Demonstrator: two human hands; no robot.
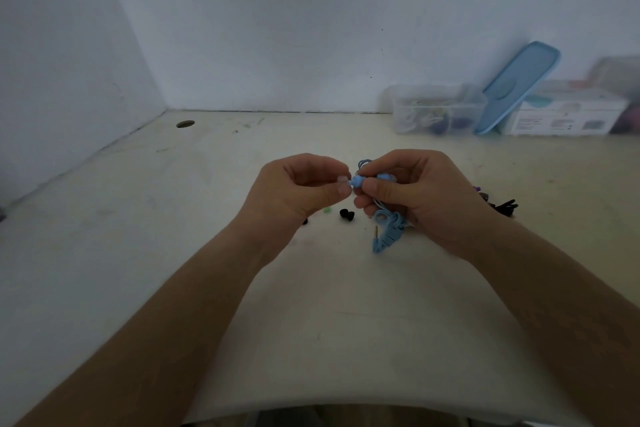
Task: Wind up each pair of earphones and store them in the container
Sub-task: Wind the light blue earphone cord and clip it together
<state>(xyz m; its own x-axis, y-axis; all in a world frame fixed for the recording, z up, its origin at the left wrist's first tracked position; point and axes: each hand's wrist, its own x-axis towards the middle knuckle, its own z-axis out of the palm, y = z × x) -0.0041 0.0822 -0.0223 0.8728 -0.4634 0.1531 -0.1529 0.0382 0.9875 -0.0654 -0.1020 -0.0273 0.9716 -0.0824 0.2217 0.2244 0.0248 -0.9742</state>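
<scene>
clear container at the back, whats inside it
Inside the clear container a white coiled cable shows at the left and purple-blue bundles at the right, likely wound earphones. The view is too blurred to count them or to see what lies beneath.

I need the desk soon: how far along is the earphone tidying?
Done: some earphones lie in the clear container. In hand: blue earphones, partly bundled in the right hand, left hand pinching an earbud. Left: storing them, then the black earphones on the table.

Print on white box (568, 116) illegible.
</scene>
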